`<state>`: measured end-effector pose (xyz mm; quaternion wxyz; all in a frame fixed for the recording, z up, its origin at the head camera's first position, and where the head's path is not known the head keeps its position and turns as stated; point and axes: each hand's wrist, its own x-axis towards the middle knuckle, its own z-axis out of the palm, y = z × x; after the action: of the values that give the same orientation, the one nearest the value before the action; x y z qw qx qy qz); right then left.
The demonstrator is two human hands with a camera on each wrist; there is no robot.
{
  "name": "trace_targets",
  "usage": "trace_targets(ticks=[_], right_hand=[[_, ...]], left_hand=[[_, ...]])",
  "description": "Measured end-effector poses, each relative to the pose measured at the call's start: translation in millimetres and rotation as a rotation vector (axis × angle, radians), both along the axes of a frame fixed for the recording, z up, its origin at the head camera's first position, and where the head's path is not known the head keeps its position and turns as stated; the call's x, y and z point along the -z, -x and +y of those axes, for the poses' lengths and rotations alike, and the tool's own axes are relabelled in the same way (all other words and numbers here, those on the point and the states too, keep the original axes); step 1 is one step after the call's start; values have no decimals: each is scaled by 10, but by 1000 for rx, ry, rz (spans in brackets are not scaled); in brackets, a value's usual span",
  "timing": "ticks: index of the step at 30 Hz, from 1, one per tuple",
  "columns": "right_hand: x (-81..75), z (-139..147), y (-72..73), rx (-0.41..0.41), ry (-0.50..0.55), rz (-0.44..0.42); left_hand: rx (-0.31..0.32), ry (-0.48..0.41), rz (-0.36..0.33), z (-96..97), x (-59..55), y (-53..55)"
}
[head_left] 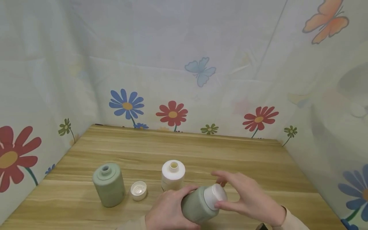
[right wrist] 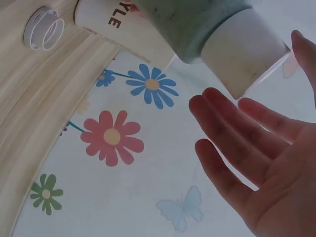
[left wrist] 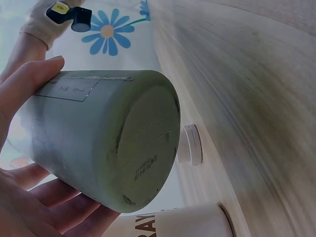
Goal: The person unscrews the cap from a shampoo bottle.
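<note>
My left hand grips a green bottle around its body, tilted above the table. In the left wrist view, its base faces the camera, with small printed marks on it. A white cap sits on the bottle's neck end, pointing right. Beside that cap is my right hand, thumb and fingers spread on either side of it. The right wrist view shows the fingers loosely extended, with a gap between them and the cap.
A second green bottle stands uncapped at the left. Next to it a loose white cap lies hollow side up. Behind my left hand stands an uncapped white bottle with dark lettering. A flowered cloth surrounds the wooden table.
</note>
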<state>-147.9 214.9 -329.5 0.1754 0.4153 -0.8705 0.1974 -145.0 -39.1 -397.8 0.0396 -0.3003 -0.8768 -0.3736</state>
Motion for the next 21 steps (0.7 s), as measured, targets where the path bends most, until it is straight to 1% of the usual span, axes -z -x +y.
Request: trace_targets(ticks=[1,2,5,9,13,17,21], right_hand=[[5,4,10,5,4,17],[8,4,16,5,8,8],[9,1,26,-31,21,3],[7,11,27,-89,6,-7],[15,41,28,-137,-30,16],[25,60,39,-204,-41,42],[20,62,52,-245,-40,54]], left_hand=[[1,0,2,4,1,4],[2,0,7,6,4,8],[6,-2,6,10,12,14],[17,-6,-28,9,39,6],[37,-22,-46,11,64,3],[42,-25,-23,16,75,5],[32,-18,-11,23,70,14]])
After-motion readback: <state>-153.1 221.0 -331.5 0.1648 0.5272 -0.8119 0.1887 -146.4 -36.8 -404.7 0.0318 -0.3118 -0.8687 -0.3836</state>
